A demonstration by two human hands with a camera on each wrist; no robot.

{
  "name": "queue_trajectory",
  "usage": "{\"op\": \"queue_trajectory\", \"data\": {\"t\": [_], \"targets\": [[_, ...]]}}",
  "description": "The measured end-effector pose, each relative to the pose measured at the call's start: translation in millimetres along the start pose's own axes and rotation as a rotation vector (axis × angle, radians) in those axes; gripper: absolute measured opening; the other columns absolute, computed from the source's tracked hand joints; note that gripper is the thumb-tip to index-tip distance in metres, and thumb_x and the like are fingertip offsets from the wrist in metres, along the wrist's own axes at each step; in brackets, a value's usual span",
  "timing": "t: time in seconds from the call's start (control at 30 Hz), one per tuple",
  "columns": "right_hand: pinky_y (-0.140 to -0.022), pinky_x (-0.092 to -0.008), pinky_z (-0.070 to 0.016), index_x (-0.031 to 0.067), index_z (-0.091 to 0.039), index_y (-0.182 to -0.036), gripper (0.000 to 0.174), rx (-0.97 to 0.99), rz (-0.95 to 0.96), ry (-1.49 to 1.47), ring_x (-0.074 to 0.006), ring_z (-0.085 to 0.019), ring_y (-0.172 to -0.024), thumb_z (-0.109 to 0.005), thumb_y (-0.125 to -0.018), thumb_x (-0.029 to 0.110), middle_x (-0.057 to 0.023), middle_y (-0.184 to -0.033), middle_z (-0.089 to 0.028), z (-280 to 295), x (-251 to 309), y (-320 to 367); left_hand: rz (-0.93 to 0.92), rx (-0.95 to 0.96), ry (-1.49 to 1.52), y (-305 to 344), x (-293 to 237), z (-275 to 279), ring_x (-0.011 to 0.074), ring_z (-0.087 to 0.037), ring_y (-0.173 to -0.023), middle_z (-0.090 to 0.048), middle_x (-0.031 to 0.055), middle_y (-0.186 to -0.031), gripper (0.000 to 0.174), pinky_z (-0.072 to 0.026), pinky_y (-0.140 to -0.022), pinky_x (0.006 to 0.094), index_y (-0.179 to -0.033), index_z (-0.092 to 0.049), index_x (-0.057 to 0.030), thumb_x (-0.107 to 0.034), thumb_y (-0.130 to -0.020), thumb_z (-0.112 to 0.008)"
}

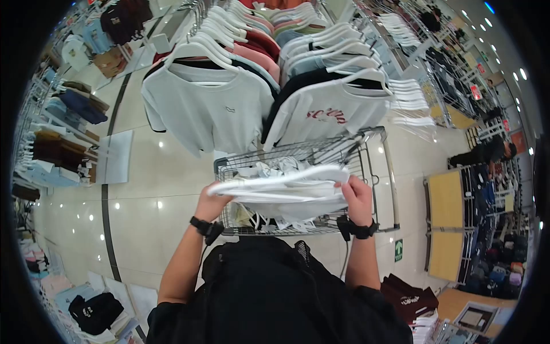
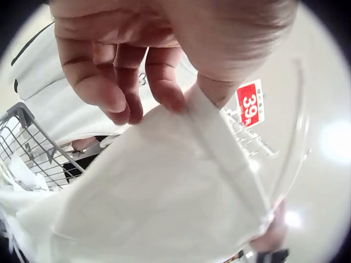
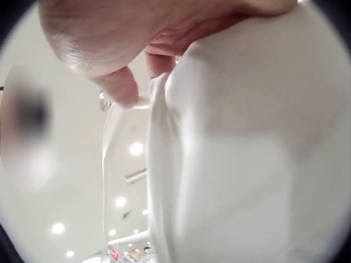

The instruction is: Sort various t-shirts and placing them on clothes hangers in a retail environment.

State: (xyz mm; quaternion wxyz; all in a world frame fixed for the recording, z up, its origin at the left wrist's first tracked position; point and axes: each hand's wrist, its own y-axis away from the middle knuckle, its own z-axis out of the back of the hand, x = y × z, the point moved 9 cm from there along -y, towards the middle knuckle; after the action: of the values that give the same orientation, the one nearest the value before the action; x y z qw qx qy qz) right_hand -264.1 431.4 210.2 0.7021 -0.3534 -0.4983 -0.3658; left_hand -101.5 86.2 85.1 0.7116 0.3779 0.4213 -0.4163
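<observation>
A white shirt [image 1: 298,209] with a white hanger [image 1: 326,172] along its upper edge is held over a wire shopping cart [image 1: 220,166]. At one end my left hand [image 1: 211,205] holds it. In the left wrist view, that hand's thumb and fingers pinch the folded edge of the white cloth [image 2: 164,181]. My right hand [image 1: 359,199] grips the other end. The right wrist view has its thumb [image 3: 123,90] and a finger at the cloth's edge, the other fingers hidden behind the cloth. White garments and hangers lie in the cart below.
Beyond the cart stands a rack of shirts on white hangers, a white shirt [image 1: 212,103] and a printed one [image 1: 332,109] in front. Yellow panels [image 1: 446,200] stand at right. Folded dark clothes [image 1: 94,312] lie at lower left, a maroon garment [image 1: 408,299] at lower right.
</observation>
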Motion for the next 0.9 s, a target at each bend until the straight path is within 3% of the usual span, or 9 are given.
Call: {"op": "queue_trajectory", "data": {"t": [0.17, 0.4, 0.5, 0.53, 0.6, 0.7, 0.77, 0.83, 0.9], "targets": [[-0.051, -0.0261, -0.0383, 0.0004, -0.071, -0.095, 0.017, 0.067, 0.023, 0.262, -0.0118, -0.049, -0.053, -0.068, -0.094, 0.017, -0.0081, -0.077, -0.066, -13.9, -26.6, 3.6, 0.069, 0.135, 0.093, 7.3, -1.4, 34.4, 0.0072, -0.049, -0.061, -0.058, 0.0007, -0.065, 0.025, -0.0398, -0.057, 0.0260, -0.064, -0.058, 0.0000, -0.007, -0.087, -0.066], [-0.060, -0.0347, -0.0507, 0.0029, -0.072, -0.090, 0.013, 0.036, 0.293, 0.507, -0.0309, -0.065, -0.067, -0.074, -0.085, 0.015, -0.0130, -0.077, -0.067, -31.5, 4.8, -6.2, 0.087, 0.133, 0.084, 17.6, -26.1, 55.0, 0.0082, -0.056, -0.058, -0.060, 0.0023, -0.059, 0.022, -0.0463, -0.059, 0.0273, -0.067, -0.065, 0.0000, -0.011, -0.086, -0.067], [-0.059, -0.0355, -0.0502, 0.0039, -0.073, -0.088, 0.014, 0.019, 0.364, 0.453, -0.0302, -0.065, -0.065, -0.078, -0.082, 0.016, -0.0121, -0.075, -0.067, -58.0, 24.3, -5.5, -0.239, 0.191, 0.011, 37.4, -77.7, 30.1, 0.0179, -0.067, -0.085, -0.072, 0.0093, -0.095, 0.016, -0.0513, -0.077, 0.0332, -0.087, -0.072, -0.0014, -0.018, -0.086, -0.071], [-0.059, -0.0351, -0.0500, 0.0039, -0.073, -0.088, 0.014, 0.025, 0.355, 0.466, -0.0296, -0.065, -0.064, -0.078, -0.082, 0.016, -0.0117, -0.074, -0.067, -65.8, 37.7, -5.7, -0.256, 0.181, 0.012, 42.3, -87.6, 30.2, 0.0179, -0.067, -0.085, -0.072, 0.0093, -0.095, 0.016, -0.0513, -0.077, 0.0332, -0.087, -0.072, -0.0014, -0.018, -0.086, -0.071], [-0.059, -0.0346, -0.0499, 0.0039, -0.074, -0.088, 0.014, 0.023, 0.366, 0.482, -0.0290, -0.064, -0.064, -0.078, -0.082, 0.015, -0.0114, -0.074, -0.067, -77.3, 51.8, -6.9, -0.667, -0.104, -0.164, 63.3, -131.1, 58.3, 0.0262, -0.065, -0.102, -0.069, 0.0088, -0.114, 0.021, -0.0490, -0.090, 0.0384, -0.100, -0.073, -0.0040, -0.021, -0.088, -0.072], [-0.058, -0.0343, -0.0488, 0.0041, -0.074, -0.088, 0.014, -0.076, 0.310, 0.407, -0.0288, -0.064, -0.063, -0.078, -0.082, 0.016, -0.0107, -0.073, -0.067, -85.0, 55.2, -8.2, -0.590, -0.166, -0.315, 71.8, -122.6, 90.2, 0.0304, -0.064, -0.107, -0.069, 0.0078, -0.118, 0.023, -0.0464, -0.096, 0.0419, -0.107, -0.072, -0.0073, -0.022, -0.089, -0.071], [-0.056, -0.0342, -0.0472, 0.0043, -0.073, -0.087, 0.012, -0.103, 0.462, 0.394, -0.0278, -0.062, -0.060, -0.077, -0.081, 0.014, -0.0092, -0.070, -0.064, -102.2, 83.4, -6.8, -0.539, -0.127, -0.319, 73.2, -104.0, 104.2, 0.0308, -0.066, -0.098, -0.071, 0.0103, -0.110, 0.022, -0.0502, -0.087, 0.0401, -0.101, -0.072, -0.0071, -0.025, -0.089, -0.073], [-0.058, -0.0336, -0.0473, 0.0038, -0.073, -0.089, 0.013, -0.092, 0.547, 0.460, -0.0275, -0.062, -0.062, -0.077, -0.081, 0.013, -0.0092, -0.070, -0.064, -125.8, 109.2, -5.8, -0.352, 0.139, -0.461, 74.1, -78.1, 98.2, 0.0317, -0.067, -0.084, -0.072, 0.0122, -0.093, 0.024, -0.0520, -0.074, 0.0381, -0.094, -0.071, -0.0059, -0.029, -0.090, -0.073], [-0.061, -0.0325, -0.0476, 0.0028, -0.072, -0.093, 0.016, -0.066, 0.701, 0.588, -0.0270, -0.062, -0.065, -0.076, -0.080, 0.011, -0.0093, -0.072, -0.063, -155.3, 138.5, 0.5, -0.392, 0.129, -0.346, 88.5, -80.5, 108.9, 0.0303, -0.065, -0.069, -0.067, 0.0131, -0.075, 0.029, -0.0497, -0.062, 0.0376, -0.087, -0.068, -0.0041, -0.032, -0.092, -0.071]]}}
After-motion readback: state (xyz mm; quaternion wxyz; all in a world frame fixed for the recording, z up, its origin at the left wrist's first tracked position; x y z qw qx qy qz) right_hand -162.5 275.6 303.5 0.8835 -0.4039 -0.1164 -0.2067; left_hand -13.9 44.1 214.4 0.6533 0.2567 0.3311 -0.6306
